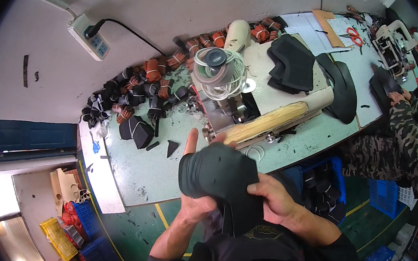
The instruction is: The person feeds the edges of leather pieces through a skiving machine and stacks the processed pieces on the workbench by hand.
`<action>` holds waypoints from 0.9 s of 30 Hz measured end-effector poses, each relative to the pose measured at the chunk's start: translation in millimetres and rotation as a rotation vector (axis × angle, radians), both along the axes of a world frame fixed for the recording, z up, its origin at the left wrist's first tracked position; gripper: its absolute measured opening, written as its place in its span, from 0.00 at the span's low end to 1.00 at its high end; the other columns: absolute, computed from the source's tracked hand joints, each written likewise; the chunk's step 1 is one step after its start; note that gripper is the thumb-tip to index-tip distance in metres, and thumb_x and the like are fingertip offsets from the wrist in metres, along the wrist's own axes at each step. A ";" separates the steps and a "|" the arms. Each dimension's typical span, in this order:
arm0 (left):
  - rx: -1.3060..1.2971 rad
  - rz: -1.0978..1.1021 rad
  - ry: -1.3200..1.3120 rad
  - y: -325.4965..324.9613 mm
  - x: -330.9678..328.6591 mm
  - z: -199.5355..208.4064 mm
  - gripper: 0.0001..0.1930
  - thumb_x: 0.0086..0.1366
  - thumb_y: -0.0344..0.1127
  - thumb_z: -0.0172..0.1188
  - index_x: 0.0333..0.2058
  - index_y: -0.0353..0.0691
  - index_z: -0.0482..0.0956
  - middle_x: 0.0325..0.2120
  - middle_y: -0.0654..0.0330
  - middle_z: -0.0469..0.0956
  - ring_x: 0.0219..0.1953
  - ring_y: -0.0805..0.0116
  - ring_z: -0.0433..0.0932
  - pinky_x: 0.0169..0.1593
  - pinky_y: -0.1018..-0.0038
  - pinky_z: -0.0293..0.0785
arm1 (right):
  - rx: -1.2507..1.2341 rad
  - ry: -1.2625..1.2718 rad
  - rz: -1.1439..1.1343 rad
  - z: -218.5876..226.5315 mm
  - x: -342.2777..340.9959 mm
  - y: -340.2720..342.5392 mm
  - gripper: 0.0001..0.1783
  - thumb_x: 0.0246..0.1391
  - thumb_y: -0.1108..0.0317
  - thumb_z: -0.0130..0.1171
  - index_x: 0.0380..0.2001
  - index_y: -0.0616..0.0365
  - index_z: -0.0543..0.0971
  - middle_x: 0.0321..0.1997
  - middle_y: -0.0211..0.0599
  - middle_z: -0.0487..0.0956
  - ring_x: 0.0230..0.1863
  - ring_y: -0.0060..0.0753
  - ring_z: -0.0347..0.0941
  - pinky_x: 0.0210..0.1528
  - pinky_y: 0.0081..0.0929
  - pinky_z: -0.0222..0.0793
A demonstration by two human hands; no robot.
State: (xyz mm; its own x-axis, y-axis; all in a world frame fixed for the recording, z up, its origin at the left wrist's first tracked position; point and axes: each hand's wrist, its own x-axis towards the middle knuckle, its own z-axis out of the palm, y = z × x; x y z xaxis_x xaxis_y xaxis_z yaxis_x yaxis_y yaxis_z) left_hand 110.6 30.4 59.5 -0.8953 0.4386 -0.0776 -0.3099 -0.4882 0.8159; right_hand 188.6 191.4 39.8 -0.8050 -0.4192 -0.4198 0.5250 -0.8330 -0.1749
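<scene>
A stack of curved black cut pieces (225, 170), like shoe-upper parts, is held up in front of my body. The layered edges show on its left side. My left hand (193, 208) grips that side, its thumb at the near edge and its fingers reaching up behind the stack. My right hand (277, 201) holds the right side with the thumb on top; its other fingers are mostly hidden. Just beyond the stack stands a cream bench machine (231, 115) with a worn yellow front edge. Black pieces (297, 63) lie piled on its top.
Tied bundles of black and reddish-brown pieces (151, 71) line the back of the green table (113, 171). Orange-handled scissors (354, 36) lie at the far right. A co-worker in a camouflage sleeve (406, 118) sits at the right. A blue crate (339, 180) holds black pieces below the table edge.
</scene>
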 end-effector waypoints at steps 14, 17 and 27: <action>-0.054 -0.056 -0.031 0.9 -10.4 6.9 0.52 0.53 0.45 0.77 0.66 0.42 0.47 0.58 0.37 0.67 0.60 0.45 0.71 0.64 0.52 0.64 | 0.076 -0.042 -0.051 19.3 -16.1 -25.8 0.27 0.66 0.64 0.53 0.64 0.61 0.64 0.60 0.41 0.72 0.59 0.32 0.72 0.61 0.33 0.69; -0.279 0.087 0.194 11.9 1.0 -17.1 0.46 0.56 0.50 0.71 0.65 0.41 0.52 0.56 0.39 0.69 0.60 0.44 0.72 0.63 0.53 0.67 | 0.164 -0.090 -0.178 5.3 -28.2 -24.4 0.27 0.66 0.64 0.55 0.64 0.62 0.63 0.59 0.40 0.71 0.58 0.30 0.71 0.60 0.31 0.70; -0.869 -0.374 -0.071 -22.1 -94.0 -28.5 0.23 0.63 0.39 0.67 0.50 0.27 0.81 0.41 0.51 0.85 0.41 0.67 0.83 0.47 0.73 0.78 | 0.475 -0.066 -0.198 -35.3 -36.5 -32.2 0.24 0.68 0.66 0.56 0.62 0.63 0.64 0.54 0.38 0.74 0.53 0.25 0.73 0.55 0.25 0.72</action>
State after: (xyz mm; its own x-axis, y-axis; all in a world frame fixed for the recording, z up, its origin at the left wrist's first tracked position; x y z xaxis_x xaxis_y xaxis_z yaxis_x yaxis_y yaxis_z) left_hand 16.6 8.3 31.0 -0.6892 0.4592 -0.5605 -0.3860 0.4219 0.8204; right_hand 152.1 159.2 4.5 -0.8149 -0.0122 -0.5795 0.3882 -0.7540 -0.5299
